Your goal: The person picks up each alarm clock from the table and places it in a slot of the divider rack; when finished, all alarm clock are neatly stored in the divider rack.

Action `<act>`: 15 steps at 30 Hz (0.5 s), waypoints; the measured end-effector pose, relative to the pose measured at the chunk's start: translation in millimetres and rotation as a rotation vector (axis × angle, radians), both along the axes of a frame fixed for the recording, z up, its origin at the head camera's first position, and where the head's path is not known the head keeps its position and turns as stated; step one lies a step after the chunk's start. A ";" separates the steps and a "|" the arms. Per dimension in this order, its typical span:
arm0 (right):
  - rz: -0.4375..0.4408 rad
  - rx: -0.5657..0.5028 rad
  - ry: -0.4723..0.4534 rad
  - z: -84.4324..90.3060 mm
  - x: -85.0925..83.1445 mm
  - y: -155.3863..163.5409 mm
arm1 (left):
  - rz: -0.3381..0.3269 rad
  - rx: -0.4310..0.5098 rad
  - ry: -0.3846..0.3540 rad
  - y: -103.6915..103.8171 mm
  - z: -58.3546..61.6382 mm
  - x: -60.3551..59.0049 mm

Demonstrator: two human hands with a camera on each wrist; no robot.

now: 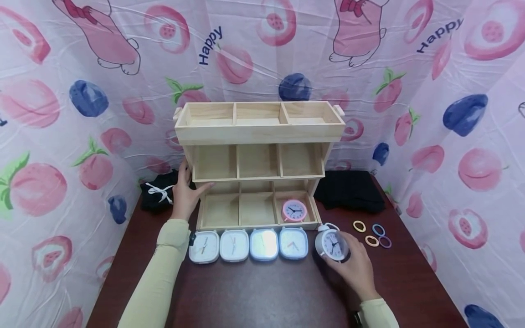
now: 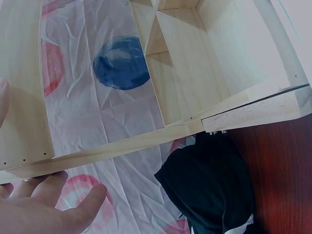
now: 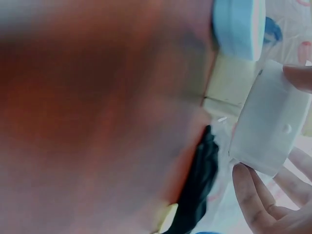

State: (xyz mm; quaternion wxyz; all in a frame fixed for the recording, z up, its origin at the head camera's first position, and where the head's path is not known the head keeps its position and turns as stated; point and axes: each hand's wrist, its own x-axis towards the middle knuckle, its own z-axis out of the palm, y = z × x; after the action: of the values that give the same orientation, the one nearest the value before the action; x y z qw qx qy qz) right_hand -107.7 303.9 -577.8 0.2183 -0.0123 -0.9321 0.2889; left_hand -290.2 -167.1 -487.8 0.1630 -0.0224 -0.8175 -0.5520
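Observation:
My right hand [image 1: 356,266] holds a white alarm clock [image 1: 333,245], its round dial facing up, just right of the wooden rack. In the right wrist view, thumb and fingers grip the clock's plain white casing [image 3: 270,119] from opposite sides. The left hand [image 1: 185,195] grips the left side of the tiered wooden rack [image 1: 258,135], thumb at the front under the middle tray and fingers along the side. Seen from the left wrist, fingers [image 2: 51,187] lie behind the wooden side bar. A pink round alarm clock [image 1: 294,210] stands in the bottom tray's right compartment.
Several square clocks [image 1: 234,245] lie in a row before the rack. Several coloured rings [image 1: 372,241] lie at the right. Folded black cloth [image 1: 348,191] is right of the rack, and a black bundle with white cord [image 1: 157,193] is left. Printed curtains [image 1: 254,45] enclose the table.

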 end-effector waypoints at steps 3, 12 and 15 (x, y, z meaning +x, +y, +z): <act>0.029 -0.005 0.040 7.8 -12.1 -7.6 | 0.004 -0.003 -0.008 -0.2 0.8 0.5; 0.141 -0.018 0.095 30.6 -52.7 -39.8 | 0.014 -0.016 -0.023 0.1 0.7 0.1; 0.171 -0.024 0.097 35.1 -64.2 -52.2 | 0.015 -0.017 -0.020 0.5 0.8 0.7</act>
State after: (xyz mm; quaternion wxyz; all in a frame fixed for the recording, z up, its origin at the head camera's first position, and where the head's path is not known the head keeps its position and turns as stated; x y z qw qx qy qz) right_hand -171.8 251.7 -542.7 0.2375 0.0787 -0.9145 0.3178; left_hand -289.6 -166.6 -487.0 0.1585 -0.0121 -0.8240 -0.5439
